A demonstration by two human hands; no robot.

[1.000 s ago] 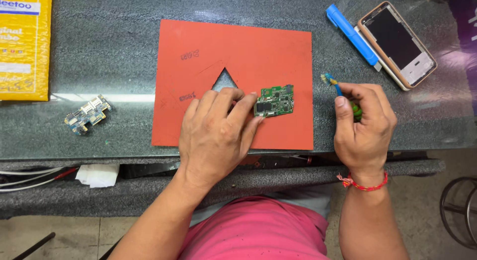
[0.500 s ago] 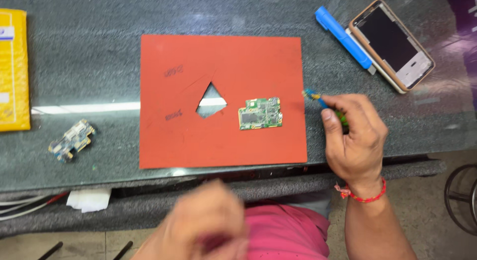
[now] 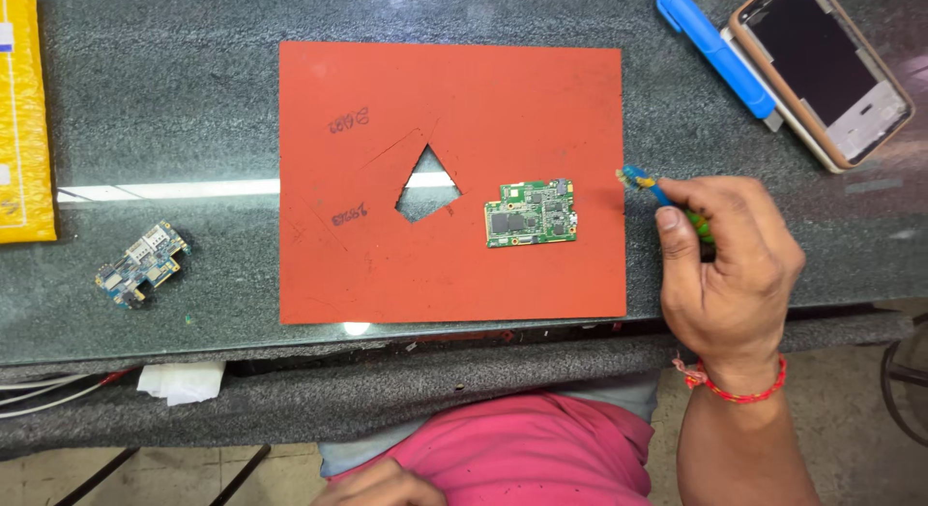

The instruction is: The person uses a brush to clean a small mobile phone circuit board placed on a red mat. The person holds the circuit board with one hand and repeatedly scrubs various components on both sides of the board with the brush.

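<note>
The head view looks straight down on a dark speckled stone counter point(image 3: 174, 100). In the middle of the frame lies a red-orange mat point(image 3: 454, 119), flat, with a triangular hole point(image 3: 426, 185) cut near its centre and two small dark scribbles to the left of the hole. On the mat, right of the hole and toward the mat's right edge, rests a small green circuit board point(image 3: 531, 213), lying flat with its components up, touched by neither hand.

At the right of the frame the right hand point(image 3: 730, 269) rests on the counter just beside the mat's right edge, fingers curled and pressed together around a small brush point(image 3: 657, 192) with a green and blue handle; its blue tip pokes out toward the upper left, close to the mat's edge and near the board but apart from it. A red thread band point(image 3: 732, 388) circles the wrist.

At the bottom edge, the left hand point(image 3: 377, 487) shows only as knuckles against a pink shirt point(image 3: 522, 448); whether it is spread or closed cannot be told.

Upper right: a phone point(image 3: 822, 71) face up, a blue tool point(image 3: 713, 48) touching its left side. Far left: a yellow padded envelope point(image 3: 21, 129), and below it a smaller blue circuit board point(image 3: 143, 264)
</note>
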